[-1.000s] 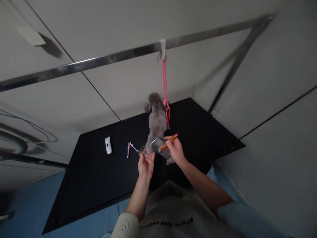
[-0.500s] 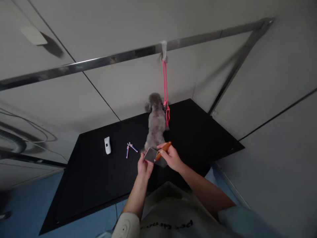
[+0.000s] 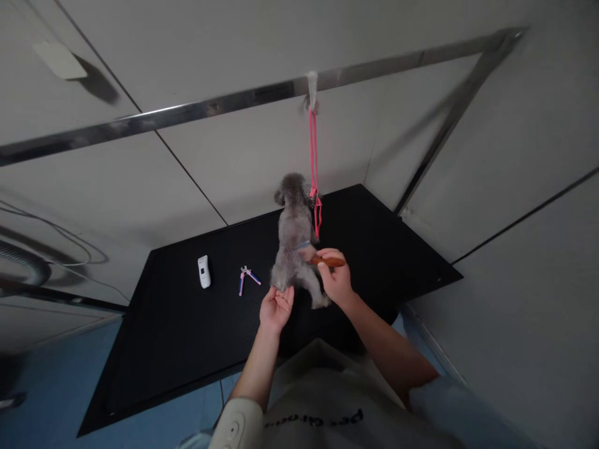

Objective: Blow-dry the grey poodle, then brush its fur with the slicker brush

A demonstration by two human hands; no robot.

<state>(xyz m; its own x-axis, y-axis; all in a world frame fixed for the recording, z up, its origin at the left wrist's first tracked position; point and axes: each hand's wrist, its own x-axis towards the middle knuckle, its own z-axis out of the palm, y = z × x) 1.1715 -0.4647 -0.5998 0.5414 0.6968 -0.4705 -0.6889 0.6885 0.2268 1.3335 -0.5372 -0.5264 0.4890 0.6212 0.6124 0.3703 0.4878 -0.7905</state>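
Observation:
A small grey dog (image 3: 292,221) with a close-clipped coat stands on the black table, its back to me. My right hand (image 3: 334,277) is closed round the wooden handle of a slicker brush (image 3: 331,261). The brush head lies at the right side of the dog's lower back. Palm up and fingers stretched out, my left hand (image 3: 277,307) is open at the dog's rump, with the fingertips against the fur. A pink lead (image 3: 314,149) hangs from the metal bar down beside the dog's neck.
On the black table (image 3: 178,349), left of the dog, lie pink-and-blue nail clippers (image 3: 248,279) and a white pet clipper (image 3: 204,272). A metal bar (image 3: 187,113) spans above the table in front of the wall. A grey hose (image 3: 23,262) is at far left.
The brush has moved from above my left palm forward onto the dog's back with my right hand. My left hand no longer has the brush head over it and now touches the dog's rump.

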